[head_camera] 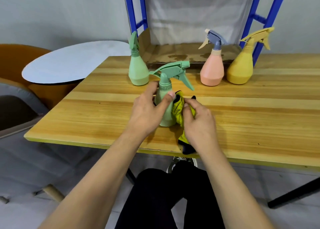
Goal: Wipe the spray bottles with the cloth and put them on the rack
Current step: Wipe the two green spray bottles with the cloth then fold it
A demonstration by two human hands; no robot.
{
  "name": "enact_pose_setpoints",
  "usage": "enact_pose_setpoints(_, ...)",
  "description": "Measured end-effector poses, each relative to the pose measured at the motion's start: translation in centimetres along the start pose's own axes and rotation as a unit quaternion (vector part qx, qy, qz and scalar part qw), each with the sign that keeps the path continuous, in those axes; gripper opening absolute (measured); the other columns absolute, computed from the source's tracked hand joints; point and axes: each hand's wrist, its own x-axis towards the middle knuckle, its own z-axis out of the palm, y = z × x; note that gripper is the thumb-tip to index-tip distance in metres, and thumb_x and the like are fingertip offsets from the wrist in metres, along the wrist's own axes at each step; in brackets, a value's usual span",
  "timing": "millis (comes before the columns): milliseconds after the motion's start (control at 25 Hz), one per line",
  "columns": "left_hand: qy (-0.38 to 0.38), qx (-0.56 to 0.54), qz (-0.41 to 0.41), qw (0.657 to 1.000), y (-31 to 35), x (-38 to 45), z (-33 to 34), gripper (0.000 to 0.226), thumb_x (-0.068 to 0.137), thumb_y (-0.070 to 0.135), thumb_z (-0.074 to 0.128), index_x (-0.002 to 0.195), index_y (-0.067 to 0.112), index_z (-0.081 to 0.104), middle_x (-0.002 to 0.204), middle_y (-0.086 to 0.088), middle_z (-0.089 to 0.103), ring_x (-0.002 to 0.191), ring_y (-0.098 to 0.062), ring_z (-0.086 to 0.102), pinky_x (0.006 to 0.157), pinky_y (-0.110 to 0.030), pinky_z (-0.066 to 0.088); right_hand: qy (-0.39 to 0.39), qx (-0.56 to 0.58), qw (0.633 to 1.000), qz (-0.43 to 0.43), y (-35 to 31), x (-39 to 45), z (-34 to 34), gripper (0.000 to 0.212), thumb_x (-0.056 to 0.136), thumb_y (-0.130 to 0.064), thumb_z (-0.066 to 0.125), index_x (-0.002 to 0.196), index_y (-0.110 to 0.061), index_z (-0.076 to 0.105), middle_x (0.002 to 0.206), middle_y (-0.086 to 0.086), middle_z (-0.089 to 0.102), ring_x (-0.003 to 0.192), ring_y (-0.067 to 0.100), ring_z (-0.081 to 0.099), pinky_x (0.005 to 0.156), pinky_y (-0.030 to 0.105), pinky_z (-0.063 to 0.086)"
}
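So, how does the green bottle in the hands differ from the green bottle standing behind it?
The held green bottle is gripped by the left hand, with the cloth against it; the rear green bottle stands untouched. The held one's nozzle points right; the rear one's faces another way. Both are the same green and shape.

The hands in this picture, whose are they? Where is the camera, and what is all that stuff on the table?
The camera sits on a person's head and looks down, so you see that person's own two arms. There is no machine here, just bare hands. The left hand has its grip around a green spray bottle standing on the wooden table. The right hand holds a yellow cloth pressed against the bottle's side to wipe it. Further back on the table stand three more bottles: another green bottle, a pink bottle and a yellow bottle. Behind them is a blue rack, where the bottles go.
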Motion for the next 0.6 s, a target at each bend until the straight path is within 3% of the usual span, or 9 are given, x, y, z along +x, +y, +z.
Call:
enact_pose_setpoints(80,0.017,-0.05,0.008,0.999,0.2,-0.4,0.6,0.025,0.1,0.041,0.064,0.117,0.022,0.063,0.1,0.012,0.072,0.093,-0.001,0.067,0.084,-0.032,0.056,0.025,0.027,0.999,0.021,-0.3,-0.2,0.0,0.03,0.102,-0.023,0.053,0.126,-0.02,0.07,0.123,0.001,0.072,0.114,0.02,0.062,0.084,0.014,0.035)
enact_pose_setpoints(160,0.039,-0.164,0.001,0.986,0.5,-0.8,0.6,0.021,0.099,0.034,0.066,0.117,0.022,0.065,0.104,0.007,0.074,0.097,-0.006,0.069,0.084,-0.029,0.056,0.059,0.082,0.994,0.043,-0.8,-0.4,-0.1,0.027,0.102,-0.022,0.054,0.12,-0.019,0.073,0.116,-0.001,0.074,0.11,0.017,0.064,0.088,0.016,0.04)
enact_pose_setpoints(240,0.058,-0.24,-0.002,0.969,0.9,-0.6,0.1,0.021,0.097,0.03,0.066,0.117,0.024,0.065,0.108,0.002,0.075,0.101,-0.011,0.069,0.086,-0.029,0.056,0.066,0.228,0.962,0.136,-1.4,-0.2,0.1,0.022,0.102,-0.024,0.055,0.105,-0.021,0.076,0.101,-0.006,0.077,0.101,0.015,0.069,0.089,0.024,0.053)
enact_pose_setpoints(280,0.063,-0.255,-0.001,0.965,1.2,-0.5,-0.2,0.02,0.098,0.029,0.066,0.118,0.024,0.065,0.109,0.0,0.075,0.102,-0.011,0.069,0.087,-0.029,0.056,0.036,0.316,0.924,0.211,-1.7,-0.1,0.1,0.023,0.101,-0.03,0.057,0.101,-0.019,0.077,0.095,-0.004,0.078,0.095,0.017,0.072,0.085,0.029,0.058)
enact_pose_setpoints(360,0.073,-0.283,0.0,0.956,1.7,-0.5,-0.9,0.018,0.1,0.027,0.065,0.118,0.027,0.066,0.111,0.001,0.076,0.106,-0.012,0.07,0.093,-0.036,0.058,-0.089,0.467,0.818,0.325,-2.6,-0.4,-0.1,0.044,0.096,-0.053,0.058,0.111,-0.016,0.076,0.103,0.008,0.078,0.098,0.027,0.074,0.087,0.042,0.061)
enact_pose_setpoints(440,0.079,-0.308,0.006,0.948,2.1,-0.6,-1.5,0.017,0.1,0.029,0.064,0.117,0.031,0.066,0.117,0.001,0.076,0.116,-0.017,0.069,0.103,-0.048,0.056,-0.195,0.535,0.744,0.351,-3.7,-0.8,-0.8,0.067,0.092,-0.068,0.051,0.123,-0.013,0.073,0.118,0.019,0.073,0.109,0.033,0.07,0.094,0.051,0.057)
enact_pose_setpoints(520,0.075,-0.313,0.016,0.947,2.3,-0.6,-2.0,0.02,0.1,0.031,0.064,0.12,0.031,0.064,0.121,-0.002,0.074,0.121,-0.022,0.068,0.107,-0.053,0.052,-0.23,0.562,0.722,0.333,-3.6,-0.7,-1.1,0.07,0.093,-0.068,0.05,0.121,-0.009,0.074,0.118,0.022,0.072,0.107,0.032,0.072,0.093,0.048,0.058)
enact_pose_setpoints(600,0.074,-0.302,0.02,0.95,2.4,-0.5,-2.4,0.023,0.101,0.028,0.063,0.123,0.024,0.062,0.123,-0.005,0.073,0.121,-0.025,0.067,0.107,-0.054,0.052,-0.231,0.522,0.752,0.33,-3.9,-0.6,-1.4,0.07,0.087,-0.068,0.06,0.123,-0.009,0.073,0.115,0.022,0.074,0.106,0.032,0.073,0.097,0.047,0.057)
